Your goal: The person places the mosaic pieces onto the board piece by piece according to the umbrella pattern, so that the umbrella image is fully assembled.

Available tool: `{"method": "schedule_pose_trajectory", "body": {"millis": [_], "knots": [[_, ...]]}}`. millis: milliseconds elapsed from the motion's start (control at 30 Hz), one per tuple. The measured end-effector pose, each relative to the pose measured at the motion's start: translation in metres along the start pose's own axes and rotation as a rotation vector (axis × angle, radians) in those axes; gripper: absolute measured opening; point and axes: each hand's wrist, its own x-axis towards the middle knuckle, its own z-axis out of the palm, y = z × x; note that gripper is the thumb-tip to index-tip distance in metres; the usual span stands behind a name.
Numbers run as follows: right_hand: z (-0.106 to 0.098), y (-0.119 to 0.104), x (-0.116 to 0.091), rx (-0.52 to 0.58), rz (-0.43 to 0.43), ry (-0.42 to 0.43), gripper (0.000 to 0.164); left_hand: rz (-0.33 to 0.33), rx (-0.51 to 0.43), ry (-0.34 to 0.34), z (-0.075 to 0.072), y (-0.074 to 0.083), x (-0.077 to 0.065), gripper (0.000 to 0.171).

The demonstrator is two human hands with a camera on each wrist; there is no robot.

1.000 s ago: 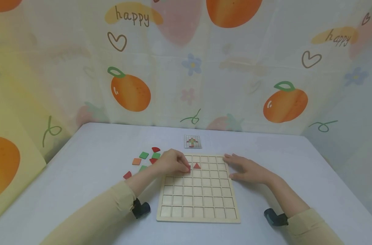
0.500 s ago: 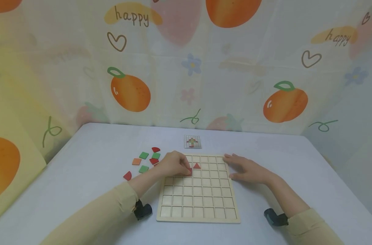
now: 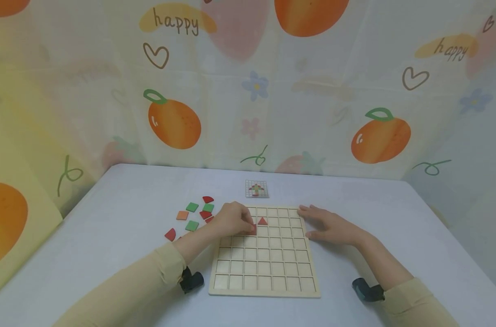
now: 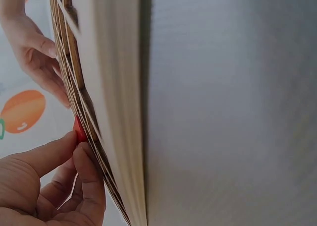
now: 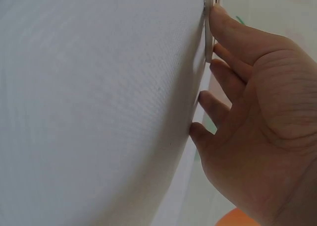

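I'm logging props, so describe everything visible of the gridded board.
The gridded board is pale and wood-looking, thin ribs dividing it into square cells. It lies flat on the white table. A red triangle sits in one cell; the left hand pinches a red piece at another; the right hand touches the board's right edge.

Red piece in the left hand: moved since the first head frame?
Yes, slightly: in the head view, the red piece has shifted nearer the person and a touch right, judged against the red triangle on the board.
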Motion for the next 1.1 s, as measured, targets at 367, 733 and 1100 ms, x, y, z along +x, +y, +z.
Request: {"method": "schedule_pose_trajectory", "body": {"millis": [367, 733, 1100], "knots": [[-0.001, -0.002, 0.0, 0.009, 0.008, -0.002, 0.07, -0.008, 0.005, -0.01, -0.003, 0.002, -0.003, 0.01], [0.003, 0.004, 0.003, 0.005, 0.017, 0.001, 0.07, -0.017, -0.026, -0.021, -0.003, 0.0, -0.004, 0.007], [0.001, 0.001, 0.001, -0.003, -0.003, 0.007, 0.071, -0.011, -0.042, 0.015, -0.014, -0.004, -0.005, 0.005]]}}
